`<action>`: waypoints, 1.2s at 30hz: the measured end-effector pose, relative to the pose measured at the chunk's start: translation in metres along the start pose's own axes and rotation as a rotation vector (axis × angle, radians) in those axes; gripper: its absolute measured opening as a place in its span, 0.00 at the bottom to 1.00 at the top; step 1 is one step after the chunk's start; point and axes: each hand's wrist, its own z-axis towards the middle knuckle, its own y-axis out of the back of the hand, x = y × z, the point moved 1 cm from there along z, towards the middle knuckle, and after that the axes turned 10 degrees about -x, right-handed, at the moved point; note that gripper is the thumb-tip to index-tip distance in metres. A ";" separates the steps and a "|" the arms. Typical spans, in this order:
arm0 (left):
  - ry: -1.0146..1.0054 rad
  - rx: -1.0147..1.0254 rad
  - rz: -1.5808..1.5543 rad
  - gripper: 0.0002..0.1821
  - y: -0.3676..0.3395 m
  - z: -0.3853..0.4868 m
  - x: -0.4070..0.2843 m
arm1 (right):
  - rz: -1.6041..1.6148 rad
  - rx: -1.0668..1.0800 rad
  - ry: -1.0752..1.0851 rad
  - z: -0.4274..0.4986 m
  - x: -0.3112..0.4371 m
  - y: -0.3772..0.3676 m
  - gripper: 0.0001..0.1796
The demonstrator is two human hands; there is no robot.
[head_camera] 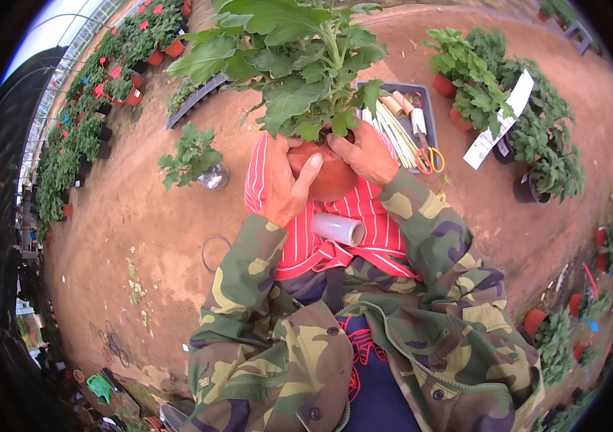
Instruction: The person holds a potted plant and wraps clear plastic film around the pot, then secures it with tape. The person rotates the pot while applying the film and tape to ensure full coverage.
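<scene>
A reddish-brown flower pot [333, 181] rests on the lap, over a red apron with white stripes [295, 237]. Out of it grows a tall leafy plant [306, 70], possibly a chrysanthemum. My left hand [287, 181] holds the pot's left side, its thumb across the front. At the right of the rim, my right hand [368, 151] grips the pot close to the stem's base; leaves and the hand hide its fingertips. Just below the pot, a roll of clear plastic film [333, 229] lies on the apron.
Right of the knees, a grey plastic tray [431, 119] holds pale sticks [392, 132], brown rolls and orange-handled scissors [429, 160]. A small plant in a clear wrapped pot [213, 176] stands left. Potted plants [541, 129] stand right, one bearing a paper strip [500, 121]. A wire loop [205, 256] lies left.
</scene>
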 end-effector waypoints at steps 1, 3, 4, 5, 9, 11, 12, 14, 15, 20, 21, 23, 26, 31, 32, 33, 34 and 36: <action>0.003 -0.019 -0.053 0.26 -0.002 0.001 0.002 | -0.002 -0.005 -0.023 0.000 -0.002 0.000 0.27; 0.010 -0.058 -0.154 0.22 -0.008 -0.001 0.007 | 0.030 -0.009 -0.055 0.002 -0.006 0.000 0.26; 0.004 -0.065 -0.119 0.22 -0.009 -0.002 0.010 | 0.063 -0.009 -0.065 0.003 -0.008 -0.001 0.25; -0.002 -0.073 -0.083 0.21 -0.010 -0.004 0.013 | 0.095 -0.009 -0.075 0.004 -0.010 0.000 0.25; -0.025 -0.111 -0.119 0.19 -0.012 -0.001 0.009 | 0.164 -0.014 -0.082 0.005 -0.010 -0.002 0.23; -0.062 -0.134 -0.103 0.19 -0.013 -0.003 0.010 | 0.208 -0.008 -0.086 0.006 -0.008 -0.002 0.23; -0.081 -0.145 -0.097 0.19 -0.013 -0.003 0.009 | 0.212 -0.013 -0.081 0.005 -0.004 -0.002 0.23; -0.087 -0.059 -0.061 0.19 -0.003 -0.003 0.007 | 0.221 -0.022 -0.070 0.003 0.004 -0.003 0.22; -0.093 -0.013 -0.047 0.20 0.001 -0.002 0.006 | 0.232 -0.008 -0.076 0.004 0.003 -0.002 0.22; -0.279 0.087 0.034 0.26 0.017 -0.007 0.027 | 0.169 -0.013 -0.066 0.007 0.000 -0.003 0.23; -0.294 0.097 0.024 0.27 0.017 -0.004 0.023 | 0.164 -0.028 -0.063 0.007 -0.001 -0.002 0.24; -0.300 0.142 0.115 0.32 0.019 -0.005 0.012 | 0.153 -0.058 -0.059 0.006 -0.004 0.001 0.25; -0.257 0.201 0.090 0.39 0.021 -0.003 0.001 | 0.233 -0.051 -0.059 0.005 -0.007 -0.002 0.25; -0.238 0.271 0.073 0.41 0.020 0.006 0.002 | 0.206 -0.087 -0.012 0.004 -0.016 0.000 0.26; -0.240 0.268 0.066 0.41 0.020 0.007 -0.001 | 0.197 -0.112 0.036 0.004 -0.018 0.000 0.27; -0.240 0.260 0.067 0.41 0.022 0.009 -0.004 | 0.138 -0.105 0.075 0.001 -0.013 -0.002 0.28; -0.263 0.267 0.097 0.41 0.025 0.009 -0.003 | 0.080 -0.096 0.111 -0.006 -0.001 -0.004 0.30; -0.311 0.284 0.150 0.41 0.028 0.009 -0.001 | 0.030 -0.053 0.126 -0.017 0.022 0.002 0.38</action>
